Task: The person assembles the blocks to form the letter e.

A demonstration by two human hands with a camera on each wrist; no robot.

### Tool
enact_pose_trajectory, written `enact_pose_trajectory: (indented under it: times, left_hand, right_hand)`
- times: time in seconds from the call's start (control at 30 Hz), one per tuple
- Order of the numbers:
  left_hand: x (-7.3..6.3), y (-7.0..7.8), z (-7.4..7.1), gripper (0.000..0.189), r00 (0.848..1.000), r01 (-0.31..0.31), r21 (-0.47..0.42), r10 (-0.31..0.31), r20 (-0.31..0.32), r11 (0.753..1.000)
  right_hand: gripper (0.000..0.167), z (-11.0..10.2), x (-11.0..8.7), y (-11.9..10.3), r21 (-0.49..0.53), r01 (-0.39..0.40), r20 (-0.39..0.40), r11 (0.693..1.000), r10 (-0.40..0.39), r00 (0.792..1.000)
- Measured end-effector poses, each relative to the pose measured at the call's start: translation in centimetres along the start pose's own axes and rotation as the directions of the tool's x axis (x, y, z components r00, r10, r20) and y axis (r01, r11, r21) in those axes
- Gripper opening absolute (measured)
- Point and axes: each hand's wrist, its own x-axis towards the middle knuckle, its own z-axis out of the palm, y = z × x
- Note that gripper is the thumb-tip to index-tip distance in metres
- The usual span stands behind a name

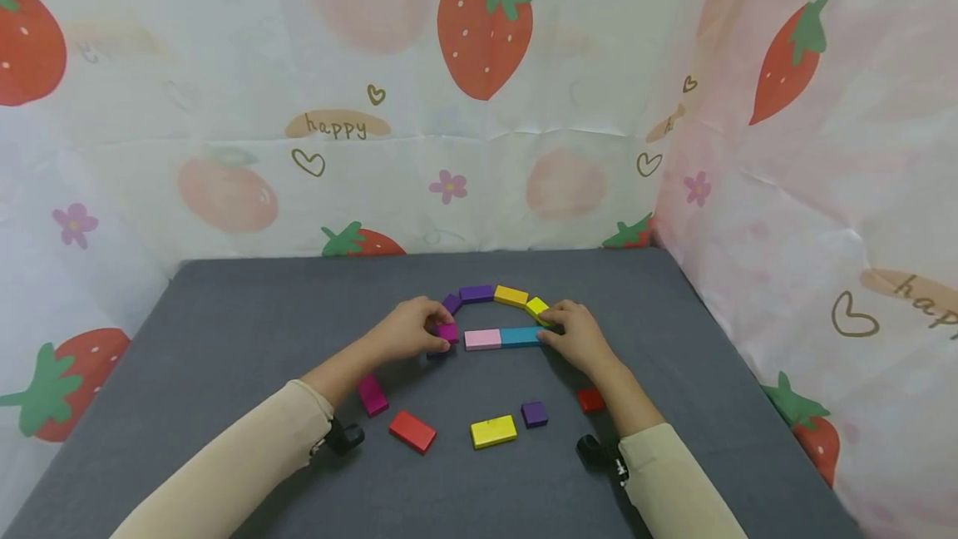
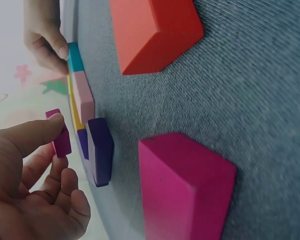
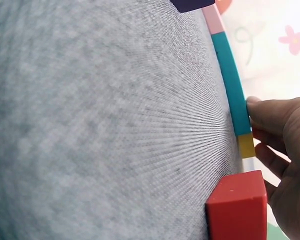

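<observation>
My left hand (image 1: 407, 328) pinches a magenta block (image 2: 64, 142) between thumb and fingertips, beside the left end of an arch of blocks. Below it a dark purple block (image 2: 101, 150) lies on the table. The arch continues through purple (image 1: 476, 294), orange-yellow (image 1: 511, 296) and yellow (image 1: 536, 309) blocks. A flat row of a pink block (image 1: 482, 340) and a blue block (image 1: 519, 337) lies inside it. My right hand (image 1: 580, 339) has its thumb at the blue block's right end and its fingers over the yellow one; I cannot tell whether it grips either.
On the grey table (image 1: 314, 489), nearer me, lie a magenta block (image 1: 372, 396), a red block (image 1: 412, 432), a yellow block (image 1: 493, 432) and a small purple block (image 1: 535, 414). Another red block (image 1: 590, 400) sits by my right forearm. Strawberry-print cloth (image 1: 599, 90) hangs behind.
</observation>
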Motion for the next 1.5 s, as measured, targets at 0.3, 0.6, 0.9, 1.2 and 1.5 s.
enact_pose_trajectory:
  times: [0.3,0.6,0.9,1.2,1.5]
  left_hand:
    - [0.9,-0.1,1.0,0.028,1.000,0.010,0.005,-0.010,0.004,1.000]
    - [1.3,0.0,1.4,0.030,1.000,0.001,0.021,-0.001,0.022,1.000]
    - [1.5,-0.5,1.9,0.030,1.000,-0.018,0.036,0.017,0.017,0.999]
    - [1.5,-0.3,2.1,0.029,0.999,-0.034,0.074,0.034,0.005,0.997]
    - [1.6,-0.5,2.5,0.029,0.999,-0.046,0.089,0.046,0.002,0.995]
  right_hand:
    - [0.039,0.1,0.0,0.2,-0.002,0.000,-0.001,1.000,0.000,1.000]
    - [0.039,-0.2,-0.1,-0.2,0.009,-0.006,0.003,1.000,0.006,1.000]
    - [0.039,-0.1,-0.1,-0.3,0.007,-0.005,0.004,1.000,0.005,1.000]
    - [0.039,-0.1,0.0,-0.3,0.006,-0.005,0.000,1.000,0.005,1.000]
    - [0.039,0.1,0.1,0.0,-0.007,-0.013,-0.002,1.000,0.013,1.000]
